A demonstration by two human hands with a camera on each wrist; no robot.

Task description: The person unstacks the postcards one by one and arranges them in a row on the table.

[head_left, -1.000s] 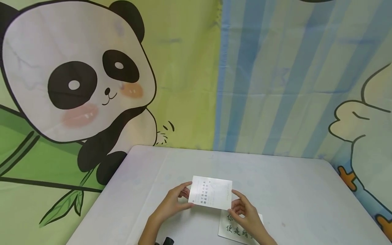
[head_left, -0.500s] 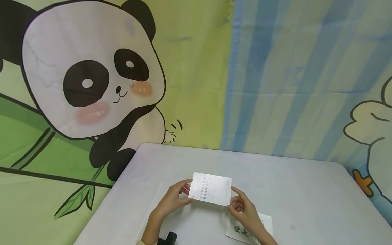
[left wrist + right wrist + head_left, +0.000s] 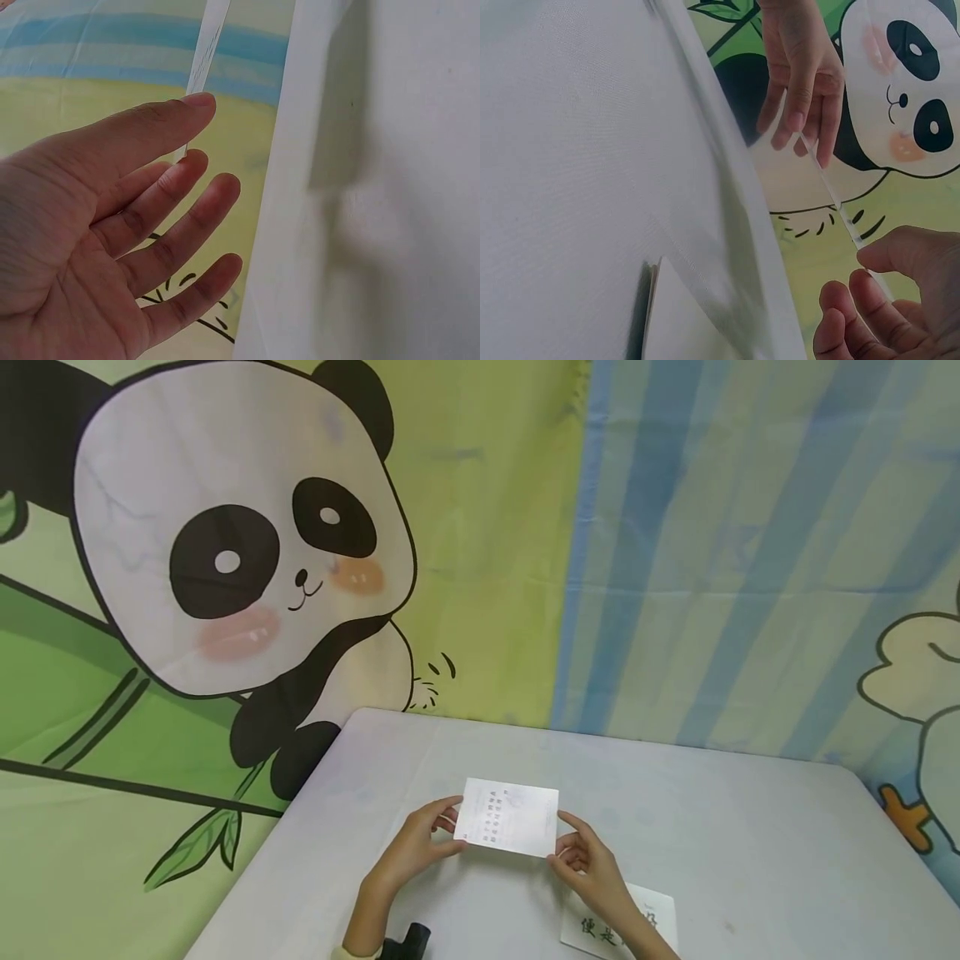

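Note:
Between both hands a white card [image 3: 506, 818] with lines of Chinese characters is held above the table, its printed face towards the head camera. My left hand [image 3: 416, 847] pinches its left edge between thumb and fingers. On the opposite edge, my right hand [image 3: 592, 868] pinches near the lower corner, with the other fingers curled loosely behind. The left wrist view shows the card [image 3: 207, 49] nearly edge-on at the thumb tip. Below the right forearm, a second card or stack [image 3: 581, 931] with larger dark characters lies on the table, partly covered by that arm.
The white table [image 3: 750, 835] reaches back to a fabric backdrop [image 3: 480, 568] printed with a panda and blue stripes. A black device [image 3: 408, 942] sits at the left wrist. In the right wrist view, the lying stack [image 3: 686, 322] shows some thickness.
The head view has turned a little left, so the backdrop and lying card shift right in it. Both hands keep hold of the card, which sits slightly higher in view.

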